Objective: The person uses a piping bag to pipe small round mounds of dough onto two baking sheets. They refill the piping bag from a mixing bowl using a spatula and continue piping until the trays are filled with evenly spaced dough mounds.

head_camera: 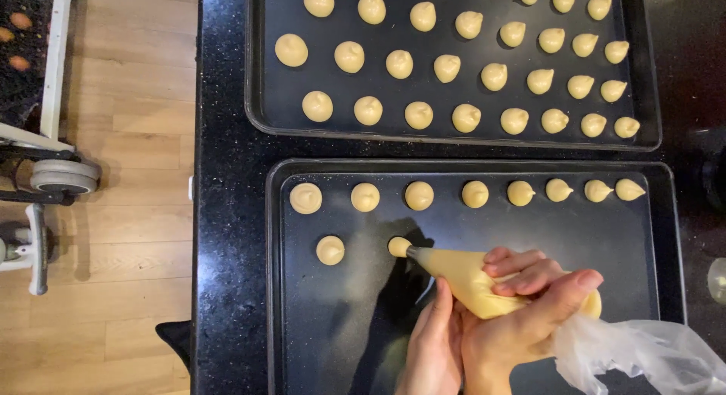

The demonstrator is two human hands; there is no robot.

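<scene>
In the head view, the right hand (529, 312) is closed around a clear piping bag (484, 283) filled with pale yellow dough; the fingers are wrapped over the top of the bag and clamp it firmly. The left hand (435, 346) is under the bag, its fingers together and touching the lower side of the bag near the front. The tip of the bag touches a small dough mound (398, 246) on the near baking tray (277, 289). Another mound (330, 250) lies beside it to the left, and a row of eight mounds (475, 193) lies along the far side of this tray. The far baking tray (257, 100) is full of mounds in rows. Both trays stand on a black speckled counter (223, 213). At the left is a wooden floor (128, 274).
</scene>
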